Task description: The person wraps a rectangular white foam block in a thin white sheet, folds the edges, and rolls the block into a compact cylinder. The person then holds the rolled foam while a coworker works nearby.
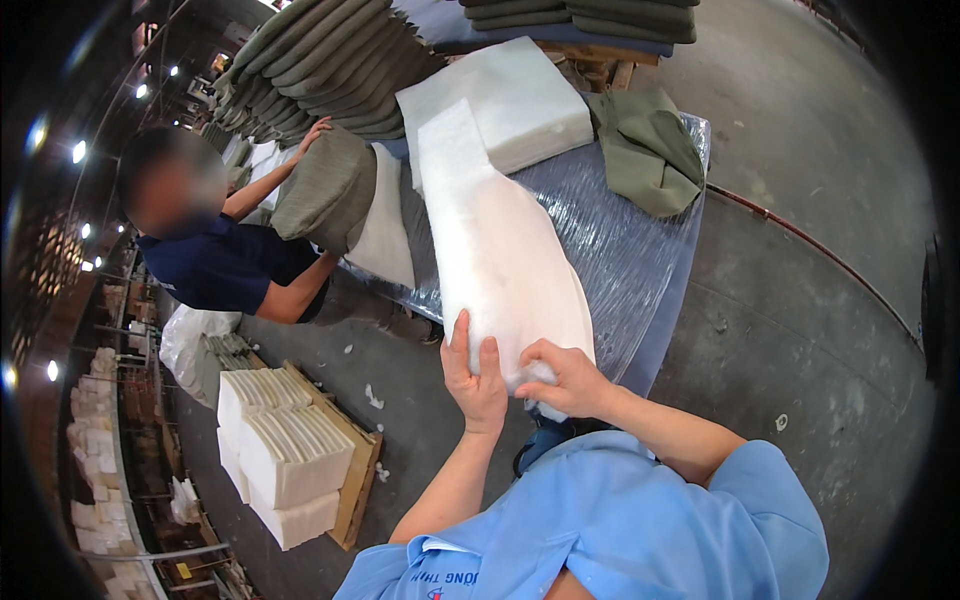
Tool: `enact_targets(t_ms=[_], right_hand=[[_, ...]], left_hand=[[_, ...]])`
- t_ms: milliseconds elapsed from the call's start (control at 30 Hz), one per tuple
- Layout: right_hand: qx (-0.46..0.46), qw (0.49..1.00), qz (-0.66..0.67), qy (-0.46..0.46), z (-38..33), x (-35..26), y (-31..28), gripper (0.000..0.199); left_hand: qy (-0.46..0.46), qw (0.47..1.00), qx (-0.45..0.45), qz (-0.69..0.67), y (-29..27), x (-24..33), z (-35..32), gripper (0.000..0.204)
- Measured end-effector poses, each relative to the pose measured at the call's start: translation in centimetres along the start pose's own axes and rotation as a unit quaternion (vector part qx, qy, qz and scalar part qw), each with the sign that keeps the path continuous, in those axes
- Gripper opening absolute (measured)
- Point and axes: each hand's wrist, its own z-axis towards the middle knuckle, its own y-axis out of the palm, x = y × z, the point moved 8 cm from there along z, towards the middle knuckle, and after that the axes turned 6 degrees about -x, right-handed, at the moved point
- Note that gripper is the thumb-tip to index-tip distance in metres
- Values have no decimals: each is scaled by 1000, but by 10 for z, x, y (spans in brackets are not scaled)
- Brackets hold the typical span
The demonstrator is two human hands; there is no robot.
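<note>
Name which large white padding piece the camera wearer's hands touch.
Only the long, curved white fluffy padding reaches the left hand and right hand; the blocky white stack beyond has no hand on it.

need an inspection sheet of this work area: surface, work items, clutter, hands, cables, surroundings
Surface: shiny, film-covered blue work surface, partly covered by materials.
Work items: long curved white padding piece; thick stack of white padding sheets; crumpled olive-green fabric.
Clutter: small white fluffy scraps on the dark grey floor.
Hands: left hand rests open against the padding piece's near end; right hand pinches a white fluffy tuft there.
Cables: one thin reddish-brown cable or hose along the floor, right side.
Surroundings: co-worker in a dark navy shirt handling an olive-green padded piece; wooden pallet bearing stacked white pads.
</note>
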Motion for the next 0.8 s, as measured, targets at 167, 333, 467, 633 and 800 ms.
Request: enact_targets(t_ms=[167,333,467,633,800], right_hand=[[-1,999,-30,-35,11,1,8,20],[148,987,54,41,20,89,-34,13],[202,957,131,160,5,138,-76,12],[30,997,65,38,5,22,-10,22],[-8,997,53,58,7,0,8,18]], left_hand=[[-22,999,-6,-42,6,-1,3,49],[-6,1000,-15,-7,11,8,5,49],[10,1000,-5,24,6,8,2,48],[-13,1000,17,-8,5,0,3,48],[-30,999,-4,-44,8,4,3,48]])
